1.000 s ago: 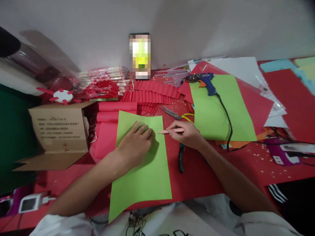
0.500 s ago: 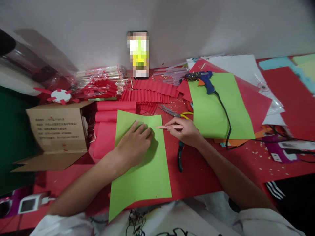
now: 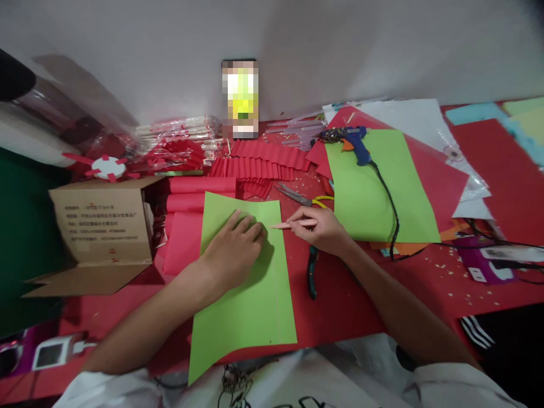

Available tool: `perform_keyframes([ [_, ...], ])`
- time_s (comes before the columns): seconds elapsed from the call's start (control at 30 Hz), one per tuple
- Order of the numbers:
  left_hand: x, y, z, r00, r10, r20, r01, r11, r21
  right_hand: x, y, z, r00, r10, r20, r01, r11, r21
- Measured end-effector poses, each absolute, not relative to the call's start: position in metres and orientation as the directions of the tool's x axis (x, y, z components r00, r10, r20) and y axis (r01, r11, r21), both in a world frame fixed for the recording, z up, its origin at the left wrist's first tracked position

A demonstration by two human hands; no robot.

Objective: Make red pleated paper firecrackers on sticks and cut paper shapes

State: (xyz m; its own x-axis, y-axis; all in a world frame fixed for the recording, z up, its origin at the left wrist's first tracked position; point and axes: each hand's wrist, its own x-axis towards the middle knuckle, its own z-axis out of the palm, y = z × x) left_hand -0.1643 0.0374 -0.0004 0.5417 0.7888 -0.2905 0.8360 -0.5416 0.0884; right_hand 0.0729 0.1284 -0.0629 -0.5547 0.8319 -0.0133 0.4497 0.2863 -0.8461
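A sheet of green paper point(image 3: 242, 317) lies on the red tabletop in front of me, and its near left corner sticks out past the table edge. My left hand point(image 3: 233, 249) rests flat on the sheet, fingers spread a little and pointing away from me. To its right, my right hand point(image 3: 321, 229) grips a pale pink pencil point(image 3: 283, 225). The pencil is held almost level, its tip over the sheet near the right edge. A faint line runs lengthwise down that side of the paper. I cannot tell whether the tip touches it.
Scissors point(image 3: 297, 195) and dark-handled pliers point(image 3: 312, 275) lie by my right hand. A blue glue gun point(image 3: 359, 144) with its cord rests on another green sheet point(image 3: 378, 209). Pleated red paper point(image 3: 250, 170) lies behind, a cardboard box point(image 3: 102, 226) left, a phone point(image 3: 240, 99) against the wall.
The pencil tip has dropped slightly toward me over the paper. My left hand stays where it was on the sheet. The whole view has shifted a little.
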Motion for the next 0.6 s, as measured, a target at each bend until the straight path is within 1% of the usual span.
perform_keyframes([
  [0.1,-0.1641,0.0377,0.0005,0.542,0.782,-0.307,0.832,-0.55,0.066,0.0725,0.129,-0.0626,-0.53,0.848,0.006,0.456,0.292,-0.841],
  [0.2,-0.1638,0.0381,0.0015,0.549,0.781,-0.299,0.826,-0.562,0.048,0.0725,0.1294,-0.0627,-0.544,0.839,0.007,0.452,0.299,-0.84],
  [0.3,-0.1635,0.0385,0.0025,0.548,0.779,-0.304,0.825,-0.563,0.045,0.073,0.1298,-0.0635,-0.553,0.833,-0.002,0.437,0.288,-0.852],
  [0.37,-0.1634,0.0385,0.0031,0.548,0.778,-0.307,0.825,-0.563,0.047,0.0729,0.1306,-0.0639,-0.529,0.848,0.008,0.435,0.28,-0.856],
  [0.47,-0.1631,0.0384,0.0038,0.55,0.778,-0.304,0.824,-0.564,0.047,0.0714,0.1327,-0.0633,-0.506,0.862,0.029,0.446,0.29,-0.847],
  [0.6,-0.1622,0.0386,0.0039,0.541,0.783,-0.307,0.83,-0.556,0.045,0.0683,0.135,-0.0616,-0.518,0.855,0.028,0.453,0.303,-0.838],
])
